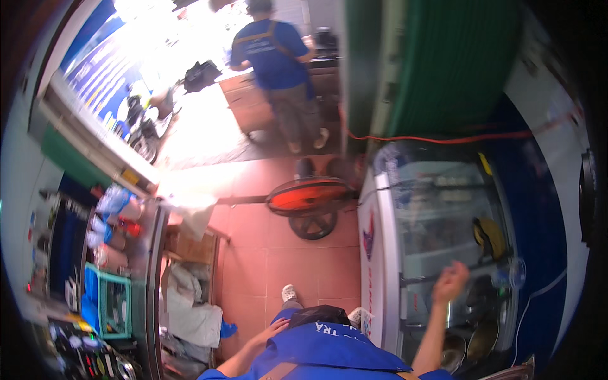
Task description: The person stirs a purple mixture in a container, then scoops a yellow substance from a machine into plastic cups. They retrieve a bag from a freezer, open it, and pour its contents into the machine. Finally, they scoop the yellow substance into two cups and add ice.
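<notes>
My left hand (276,329) rests at my waist, against the blue shirt (327,344) and beside a black item (319,315) that may be cloth or a bag. Its fingertips are partly lost there, so a grip cannot be made out. My right hand (450,281) is raised over the glass top of a chest freezer (418,228) on my right. It is blurred, its fingers look loosely bent, and no object shows in it. Near it on the glass are a yellow-and-black item (489,238), a clear plastic container (510,274) and round metal lids or pans (482,339).
A floor fan with orange blades (311,197) stands ahead on the tiled floor (289,266). Beyond it, a person in blue (273,54) faces a wooden counter (240,102). An orange cable (441,140) crosses above the freezer. At left are a wooden bench (192,244) and a teal basket (114,304).
</notes>
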Demonstrator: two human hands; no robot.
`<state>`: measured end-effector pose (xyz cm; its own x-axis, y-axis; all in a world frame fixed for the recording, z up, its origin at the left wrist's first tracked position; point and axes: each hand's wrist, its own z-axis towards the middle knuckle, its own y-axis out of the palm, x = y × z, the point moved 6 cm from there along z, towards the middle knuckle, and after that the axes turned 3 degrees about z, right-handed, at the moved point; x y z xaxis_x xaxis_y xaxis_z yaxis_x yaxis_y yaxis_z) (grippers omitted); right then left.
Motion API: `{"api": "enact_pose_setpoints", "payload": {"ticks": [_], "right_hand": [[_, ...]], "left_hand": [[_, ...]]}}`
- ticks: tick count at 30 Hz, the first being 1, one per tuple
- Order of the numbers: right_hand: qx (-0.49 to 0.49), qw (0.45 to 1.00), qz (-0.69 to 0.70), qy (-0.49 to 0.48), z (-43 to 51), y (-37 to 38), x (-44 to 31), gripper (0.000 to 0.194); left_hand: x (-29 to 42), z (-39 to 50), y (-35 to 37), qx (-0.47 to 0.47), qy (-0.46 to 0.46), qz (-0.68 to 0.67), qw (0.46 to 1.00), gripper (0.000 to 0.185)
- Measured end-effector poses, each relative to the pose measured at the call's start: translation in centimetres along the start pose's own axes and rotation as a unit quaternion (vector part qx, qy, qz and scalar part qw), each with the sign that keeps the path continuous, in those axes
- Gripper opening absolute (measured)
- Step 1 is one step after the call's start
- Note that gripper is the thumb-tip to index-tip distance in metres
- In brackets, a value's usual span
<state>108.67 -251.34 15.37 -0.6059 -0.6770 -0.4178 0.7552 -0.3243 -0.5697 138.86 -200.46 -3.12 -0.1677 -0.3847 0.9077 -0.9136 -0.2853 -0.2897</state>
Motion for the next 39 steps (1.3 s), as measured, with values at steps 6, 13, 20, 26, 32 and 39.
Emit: {"api": "enact_pose_setpoints", "payload": {"ticks": [6,13,20,26,32,39], "right_hand": [[-0.329,0.85,0.378,-0.163,-7.6,23.9,-39.0,0.036],[-0.417,0.818,0.351,-0.181,-5.1,37.1,-50.9,0.033],[-0.332,0.86,0.283,-0.264,10.4,59.5,-58.8,0.022],[-0.415,0.784,0.349,-0.301,17.6,87.7,-77.7,0.012],[-0.616,0.568,0.395,-0.378,10.3,101.4,-109.7,0.02],[-0.662,0.58,0.292,-0.374,4.9,130.1,-118.8,0.031]], "left_hand": [[-10.2,-7.7,-6.1,0.136,-0.076,-0.094,0.983,0.046],[-13.1,-12.2,-14.6,0.199,-0.276,-0.213,0.916,0.042],[-20.3,-0.6,-30.7,0.235,-0.296,-0.217,0.9,0.038],[-8.4,16.5,-61.6,0.471,-0.19,-0.211,0.835,0.028],[-11.9,24.2,-73.5,0.51,-0.168,-0.332,0.775,0.032],[-24.7,30.1,-87.4,0.552,-0.183,-0.271,0.767,0.037]]}}
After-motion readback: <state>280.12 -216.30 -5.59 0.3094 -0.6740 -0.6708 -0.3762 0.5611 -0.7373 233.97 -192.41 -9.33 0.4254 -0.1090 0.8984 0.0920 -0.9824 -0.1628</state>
